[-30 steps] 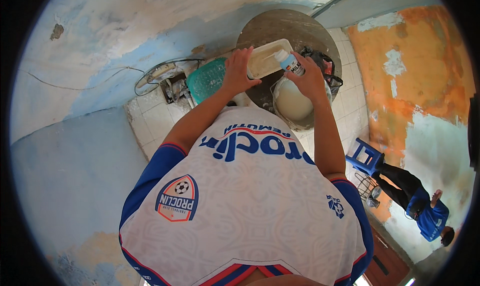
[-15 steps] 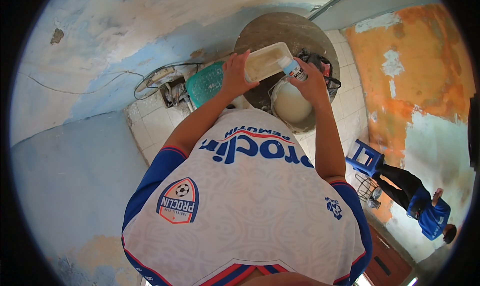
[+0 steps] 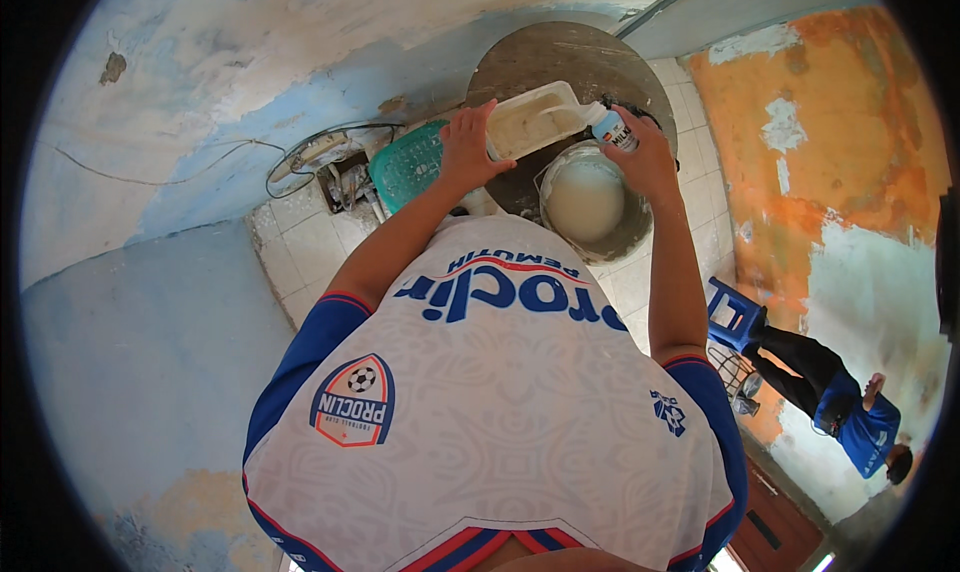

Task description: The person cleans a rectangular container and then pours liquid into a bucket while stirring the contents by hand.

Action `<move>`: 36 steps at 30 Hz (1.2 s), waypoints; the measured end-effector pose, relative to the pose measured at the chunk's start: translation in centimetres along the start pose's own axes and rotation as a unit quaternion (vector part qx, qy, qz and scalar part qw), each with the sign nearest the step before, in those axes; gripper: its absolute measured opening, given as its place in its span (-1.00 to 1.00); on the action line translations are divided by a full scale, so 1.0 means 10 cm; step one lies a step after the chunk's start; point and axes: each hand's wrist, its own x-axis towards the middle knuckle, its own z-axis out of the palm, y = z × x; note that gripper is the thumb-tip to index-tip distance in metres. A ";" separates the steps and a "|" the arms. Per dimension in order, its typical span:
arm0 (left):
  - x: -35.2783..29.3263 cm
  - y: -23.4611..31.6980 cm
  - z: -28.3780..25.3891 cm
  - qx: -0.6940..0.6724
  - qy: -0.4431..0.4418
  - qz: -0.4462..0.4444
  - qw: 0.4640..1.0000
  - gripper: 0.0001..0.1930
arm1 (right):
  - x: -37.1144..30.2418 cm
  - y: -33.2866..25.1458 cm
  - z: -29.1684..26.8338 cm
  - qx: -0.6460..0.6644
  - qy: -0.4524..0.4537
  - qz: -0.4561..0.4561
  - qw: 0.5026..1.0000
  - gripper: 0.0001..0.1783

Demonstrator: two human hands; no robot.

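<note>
My left hand (image 3: pixel 466 152) grips the left end of a long, off-white rectangular plastic tub (image 3: pixel 535 119), its thumb at the near corner. Some pale residue or liquid shows inside the tub. In my right hand (image 3: pixel 648 157) is a small bottle (image 3: pixel 613 130) with a light blue label, tilted with its white top toward the tub's right end. Whether anything flows from it I cannot tell. Just below that hand stands a bucket (image 3: pixel 643 222) holding a milky, cream-coloured mass (image 3: pixel 585 200).
A round brown tabletop (image 3: pixel 560 47) lies beyond the tub. To the left are a green plastic basin (image 3: pixel 405 167) and a box of odds and ends (image 3: pixel 345 184) beside a cable. A blue stool (image 3: pixel 733 314) and a person in blue (image 3: pixel 858 422) are at the right.
My right hand has moved to the right with the bottle, drawing its top back from over the tub to the right rim. My left hand stays at the tub.
</note>
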 end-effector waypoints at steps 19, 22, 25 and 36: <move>-0.01 0.02 0.00 -0.003 -0.003 -0.012 1.000 0.27 | -0.30 -0.15 -0.05 -0.022 -0.049 -0.022 0.998 -0.18; -0.02 0.05 -0.01 -0.007 -0.002 -0.013 1.000 0.26 | -0.30 -0.20 -0.03 -0.010 -0.054 -0.036 0.998 -0.18; -0.03 0.05 0.00 -0.010 0.000 -0.015 1.000 0.25 | -0.28 -0.20 0.01 -0.005 -0.047 -0.037 0.998 -0.19; -0.04 0.00 0.04 -0.011 0.013 -0.008 1.000 0.25 | -0.15 -0.09 0.04 -0.046 -0.024 -0.058 0.997 -0.22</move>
